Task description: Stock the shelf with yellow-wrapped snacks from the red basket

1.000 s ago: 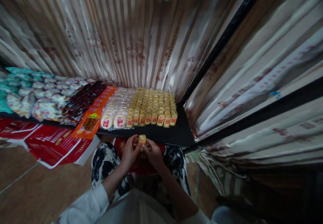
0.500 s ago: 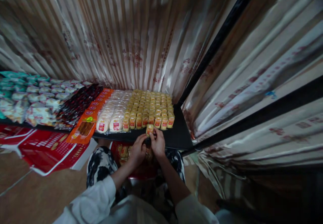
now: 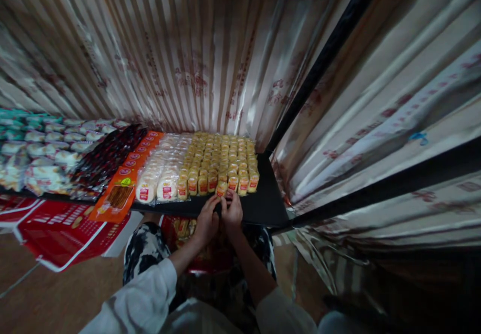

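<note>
Your left hand (image 3: 207,222) and right hand (image 3: 232,213) meet at the front edge of the black table (image 3: 269,196), their fingers closed in a pinch on one small yellow packet (image 3: 221,189). The packet stands in front of the yellow packets (image 3: 220,156) set out in rows; whether it touches the one behind cannot be told. Your fingertips cover its lower part, so its contact with the table is also uncertain. The outer fingers of your left hand are curled and mostly hidden from above.

Left of the rows lie white round packets (image 3: 162,176), an orange bag (image 3: 119,188) overhanging the table edge, and glossy dark packets (image 3: 108,159), whose outlines merge. The white bags (image 3: 50,173) and green bags (image 3: 14,119) beyond run out of view at the left. Between your knees, your forearms partly hide a red container (image 3: 218,265) with more yellow packets (image 3: 182,227), dim and hard to count. The lower right corner is lost in shadow.
</note>
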{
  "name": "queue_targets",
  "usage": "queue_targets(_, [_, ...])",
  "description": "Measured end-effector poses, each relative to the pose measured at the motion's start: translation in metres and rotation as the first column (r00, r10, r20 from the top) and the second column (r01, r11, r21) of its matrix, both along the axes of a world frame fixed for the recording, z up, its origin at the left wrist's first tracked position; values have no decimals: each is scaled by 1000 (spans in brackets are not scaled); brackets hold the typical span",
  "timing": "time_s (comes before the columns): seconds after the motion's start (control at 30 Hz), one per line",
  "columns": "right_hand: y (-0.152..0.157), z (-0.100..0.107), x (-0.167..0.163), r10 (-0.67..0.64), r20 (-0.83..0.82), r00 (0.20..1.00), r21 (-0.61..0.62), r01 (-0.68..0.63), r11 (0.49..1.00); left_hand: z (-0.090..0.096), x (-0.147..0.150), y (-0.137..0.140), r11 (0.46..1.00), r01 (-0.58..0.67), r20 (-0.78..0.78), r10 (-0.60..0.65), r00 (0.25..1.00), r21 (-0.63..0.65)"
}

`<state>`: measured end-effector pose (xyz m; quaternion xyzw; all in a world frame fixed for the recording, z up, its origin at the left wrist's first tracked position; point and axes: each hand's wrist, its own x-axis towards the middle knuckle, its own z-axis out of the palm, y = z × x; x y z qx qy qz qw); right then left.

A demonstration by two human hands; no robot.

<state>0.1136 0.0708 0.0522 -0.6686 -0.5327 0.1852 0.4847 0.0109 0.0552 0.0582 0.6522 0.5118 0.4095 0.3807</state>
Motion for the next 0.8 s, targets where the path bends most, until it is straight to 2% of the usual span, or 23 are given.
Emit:
queue_targets(0.17, [1, 1, 0, -50, 135, 990, 55, 43, 998, -5, 1, 1, 1000, -3, -7, 3, 1000, 21])
queue_targets(0.3, [2, 0, -2, -75, 71, 995, 38, 73, 997, -7, 2, 0, 1000, 7, -18, -6, 1000, 29])
queue_targets(0.43, [3, -5, 0, -42, 16, 999, 22, 42, 999, -7, 3, 0, 999, -9, -19, 10, 1000, 34])
queue_targets(0.63, [4, -8, 6, 14, 112, 994, 115, -27, 993, -7, 6, 0, 999, 10, -80, -7, 997, 44])
queue_targets(0.8, [4, -11, 5, 10, 153, 988, 87, -24, 996, -6, 9, 1, 1000, -1, -93, 3, 996, 23])
